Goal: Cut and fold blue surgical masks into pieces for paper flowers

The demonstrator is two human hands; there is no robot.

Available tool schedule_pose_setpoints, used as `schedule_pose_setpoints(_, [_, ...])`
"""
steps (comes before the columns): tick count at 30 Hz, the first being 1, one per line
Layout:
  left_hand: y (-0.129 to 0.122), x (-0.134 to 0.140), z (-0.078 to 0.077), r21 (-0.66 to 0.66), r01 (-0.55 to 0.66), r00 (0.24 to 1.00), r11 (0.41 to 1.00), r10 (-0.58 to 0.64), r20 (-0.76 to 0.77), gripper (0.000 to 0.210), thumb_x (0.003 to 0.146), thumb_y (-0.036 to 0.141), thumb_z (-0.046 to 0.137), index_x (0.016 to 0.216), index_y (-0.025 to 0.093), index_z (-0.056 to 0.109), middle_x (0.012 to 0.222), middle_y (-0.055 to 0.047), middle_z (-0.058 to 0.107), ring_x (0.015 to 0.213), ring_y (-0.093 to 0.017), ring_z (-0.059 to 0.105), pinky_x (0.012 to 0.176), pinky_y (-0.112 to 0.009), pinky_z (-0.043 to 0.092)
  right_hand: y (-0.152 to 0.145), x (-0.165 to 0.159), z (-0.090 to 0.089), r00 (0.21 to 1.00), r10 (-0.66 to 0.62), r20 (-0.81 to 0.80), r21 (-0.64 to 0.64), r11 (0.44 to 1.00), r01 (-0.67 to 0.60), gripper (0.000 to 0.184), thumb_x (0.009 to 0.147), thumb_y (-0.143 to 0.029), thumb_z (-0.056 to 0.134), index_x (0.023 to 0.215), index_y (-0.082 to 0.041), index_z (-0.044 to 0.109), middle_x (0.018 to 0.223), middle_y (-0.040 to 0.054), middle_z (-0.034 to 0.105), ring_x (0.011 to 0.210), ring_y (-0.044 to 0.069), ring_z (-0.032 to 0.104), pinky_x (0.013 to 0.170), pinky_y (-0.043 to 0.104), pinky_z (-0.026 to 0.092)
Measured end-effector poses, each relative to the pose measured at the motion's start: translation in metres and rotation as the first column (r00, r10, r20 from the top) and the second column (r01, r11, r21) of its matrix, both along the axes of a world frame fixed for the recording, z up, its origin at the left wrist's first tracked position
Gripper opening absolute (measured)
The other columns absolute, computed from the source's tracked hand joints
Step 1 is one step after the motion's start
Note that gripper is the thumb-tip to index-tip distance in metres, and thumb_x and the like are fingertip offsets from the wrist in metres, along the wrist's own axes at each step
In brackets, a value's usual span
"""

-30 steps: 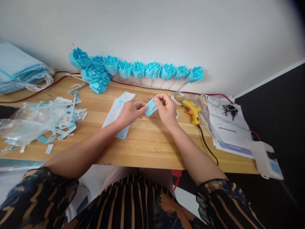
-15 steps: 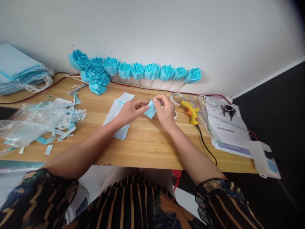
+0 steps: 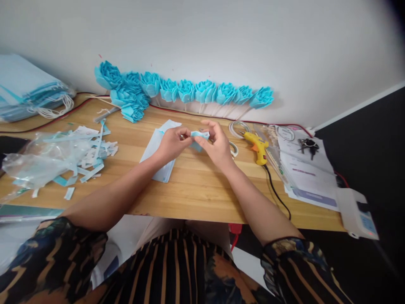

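Between my hands, above the table's middle, is a small piece of light-blue non-woven fabric (image 3: 202, 135), its upper edge bent over. My left hand (image 3: 171, 143) pinches its left end between thumb and fingers. On the other side my right hand (image 3: 219, 147) has its thumb against the fabric and its fingers curled behind, the index finger raised. Part of the piece is hidden by the fingers. Flat light-blue sheets (image 3: 152, 145) lie under and beside my left hand. A roll of white tape (image 3: 234, 150) is partly covered by my right hand.
Blue fabric flowers (image 3: 205, 91) on sticks lean along the wall. Scraps (image 3: 91, 171) and a clear plastic bag (image 3: 47, 158) lie left; a mask stack (image 3: 31, 90) stands behind them. Right are a yellow glue gun (image 3: 257, 147) with its cord, papers (image 3: 306, 169) and keys (image 3: 309, 145).
The blue piece has been turned from hanging flat to having its top edge bent over. My right hand's fingers have spread and its thumb has moved lower. The view has shifted slightly.
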State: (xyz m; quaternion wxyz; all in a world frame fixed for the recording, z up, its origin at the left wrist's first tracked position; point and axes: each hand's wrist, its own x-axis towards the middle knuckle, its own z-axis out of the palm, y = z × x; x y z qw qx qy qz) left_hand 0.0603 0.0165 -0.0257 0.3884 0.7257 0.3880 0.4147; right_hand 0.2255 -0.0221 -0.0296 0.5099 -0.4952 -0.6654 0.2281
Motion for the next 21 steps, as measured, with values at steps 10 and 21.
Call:
schedule_pose_setpoints(10, [0.0018, -0.0022, 0.0005, -0.206, 0.022, 0.981, 0.978, 0.019, 0.194, 0.026, 0.074, 0.037, 0.072, 0.065, 0.018, 0.056, 0.055, 0.004, 0.049, 0.045, -0.008, 0.044, 0.045, -0.024, 0.032, 0.0081, 0.0066, -0.0058, 0.994, 0.019, -0.105, -0.135, 0.990, -0.034, 0.028, 0.080, -0.031, 0.065, 0.106, -0.022, 0.064, 0.100, 0.0038, 0.073, 0.092, 0.019, 0.068, 0.085, 0.035, 0.054])
schedule_pose_setpoints(21, [0.0037, 0.0014, -0.0023, -0.401, 0.220, 0.861, 0.889, 0.016, 0.509, 0.016, 0.081, 0.025, 0.068, 0.079, 0.015, 0.056, 0.079, -0.001, 0.064, 0.071, -0.011, 0.063, 0.072, -0.027, 0.057, 0.0103, 0.0076, -0.0094, 0.993, -0.013, -0.116, -0.122, 0.992, -0.001, 0.022, 0.080, -0.033, 0.066, 0.098, -0.021, 0.069, 0.090, 0.0028, 0.074, 0.082, 0.017, 0.066, 0.078, 0.032, 0.052])
